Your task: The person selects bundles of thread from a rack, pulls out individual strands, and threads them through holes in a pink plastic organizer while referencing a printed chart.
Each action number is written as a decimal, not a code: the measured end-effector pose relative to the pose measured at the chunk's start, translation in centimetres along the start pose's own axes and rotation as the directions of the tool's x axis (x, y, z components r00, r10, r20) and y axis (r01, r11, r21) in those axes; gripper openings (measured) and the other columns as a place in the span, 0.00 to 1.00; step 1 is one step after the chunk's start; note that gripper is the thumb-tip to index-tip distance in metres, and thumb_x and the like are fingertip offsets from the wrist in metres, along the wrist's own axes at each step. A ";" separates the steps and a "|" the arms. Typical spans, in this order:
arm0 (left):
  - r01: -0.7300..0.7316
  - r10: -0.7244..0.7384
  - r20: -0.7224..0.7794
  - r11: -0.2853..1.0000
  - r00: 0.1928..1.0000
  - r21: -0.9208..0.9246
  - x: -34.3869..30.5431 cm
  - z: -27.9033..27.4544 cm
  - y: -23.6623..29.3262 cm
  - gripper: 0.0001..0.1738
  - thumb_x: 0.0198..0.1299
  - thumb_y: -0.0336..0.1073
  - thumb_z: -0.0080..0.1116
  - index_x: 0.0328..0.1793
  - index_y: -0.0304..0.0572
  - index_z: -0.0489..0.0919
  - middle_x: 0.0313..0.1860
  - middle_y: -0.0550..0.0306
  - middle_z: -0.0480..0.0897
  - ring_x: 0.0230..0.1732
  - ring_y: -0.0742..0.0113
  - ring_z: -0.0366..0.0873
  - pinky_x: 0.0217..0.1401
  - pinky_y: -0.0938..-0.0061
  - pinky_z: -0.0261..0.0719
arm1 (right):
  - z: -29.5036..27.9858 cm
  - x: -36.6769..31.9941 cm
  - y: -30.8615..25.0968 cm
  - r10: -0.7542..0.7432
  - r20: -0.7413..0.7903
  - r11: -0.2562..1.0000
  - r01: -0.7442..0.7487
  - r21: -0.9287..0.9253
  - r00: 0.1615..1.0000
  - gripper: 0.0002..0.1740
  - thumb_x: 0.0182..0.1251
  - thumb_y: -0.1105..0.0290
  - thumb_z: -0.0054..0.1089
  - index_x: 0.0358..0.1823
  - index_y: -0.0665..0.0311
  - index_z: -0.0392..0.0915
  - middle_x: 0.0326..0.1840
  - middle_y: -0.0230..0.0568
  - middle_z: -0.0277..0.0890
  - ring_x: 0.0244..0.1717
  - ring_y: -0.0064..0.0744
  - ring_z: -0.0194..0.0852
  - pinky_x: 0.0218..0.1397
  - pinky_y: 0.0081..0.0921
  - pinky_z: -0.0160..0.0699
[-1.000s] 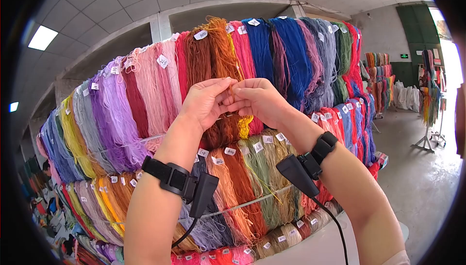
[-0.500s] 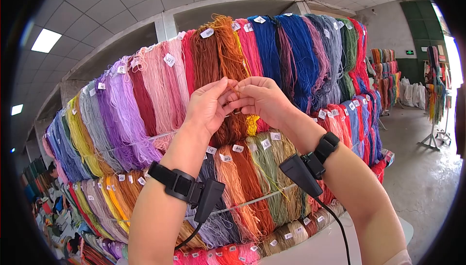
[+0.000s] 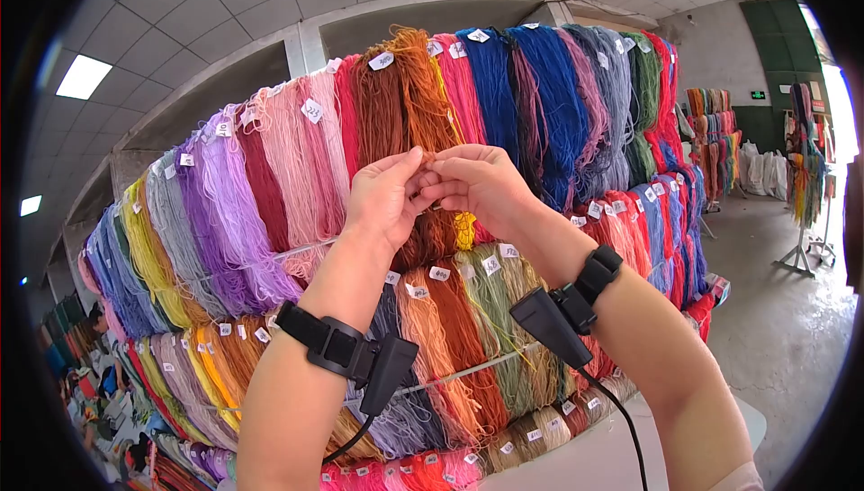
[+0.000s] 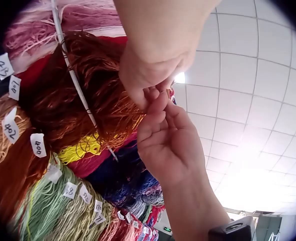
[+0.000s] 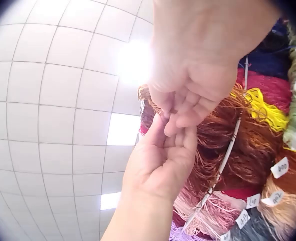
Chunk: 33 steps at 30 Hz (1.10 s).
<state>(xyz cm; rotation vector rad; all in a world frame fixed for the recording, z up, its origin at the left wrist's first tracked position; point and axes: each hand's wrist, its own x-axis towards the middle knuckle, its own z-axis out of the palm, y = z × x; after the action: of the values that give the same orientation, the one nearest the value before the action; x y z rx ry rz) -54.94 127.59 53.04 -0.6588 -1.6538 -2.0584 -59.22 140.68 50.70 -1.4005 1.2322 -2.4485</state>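
Observation:
Both hands meet at their fingertips in front of a rust-brown skein of thread (image 3: 423, 77) hanging on the rack. The left hand (image 3: 382, 198) pinches a thin orange-brown thread (image 3: 428, 159) between thumb and forefinger. From the other side the right hand (image 3: 486, 183) pinches the same thread, its remaining fingers curled below. Only a tiny bit of the thread shows; fingers hide the rest. In the left wrist view, loose ends of the brown skein (image 4: 95, 85) hang behind the hands. A darker brown skein (image 3: 378, 113) with a white paper tag (image 3: 382, 61) hangs alongside.
Tagged skeins in many colours fill the tiered rack, with purple ones (image 3: 238, 194) at left and blue ones (image 3: 549, 104) at right. A metal rail (image 5: 223, 165) runs beneath the brown skein. More thread stands (image 3: 796, 239) stand on the floor at far right.
The hands stay together at the thread, fingers shifting slightly. Less of the thread shows between the fingertips than one second ago. The head view has shifted a little, moving the rack rightward in the picture.

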 end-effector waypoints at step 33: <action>-0.022 0.036 -0.093 0.988 0.995 0.152 -3.8 -2.5 6.1 0.10 0.59 0.37 0.47 0.41 0.39 0.72 0.15 0.72 0.65 0.16 0.81 0.61 0.30 0.79 0.70 | 3.8 3.7 1.6 -0.525 -0.079 0.774 0.438 -0.457 0.847 0.08 0.46 0.77 0.52 0.29 0.72 0.77 0.18 0.38 0.74 0.21 0.20 0.72 0.26 0.18 0.69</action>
<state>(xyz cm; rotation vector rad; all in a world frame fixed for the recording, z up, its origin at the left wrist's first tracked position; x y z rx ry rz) -48.58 123.96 55.03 -0.5228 -1.7140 -1.8920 -59.09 135.77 53.25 -1.8108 1.7225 -2.8351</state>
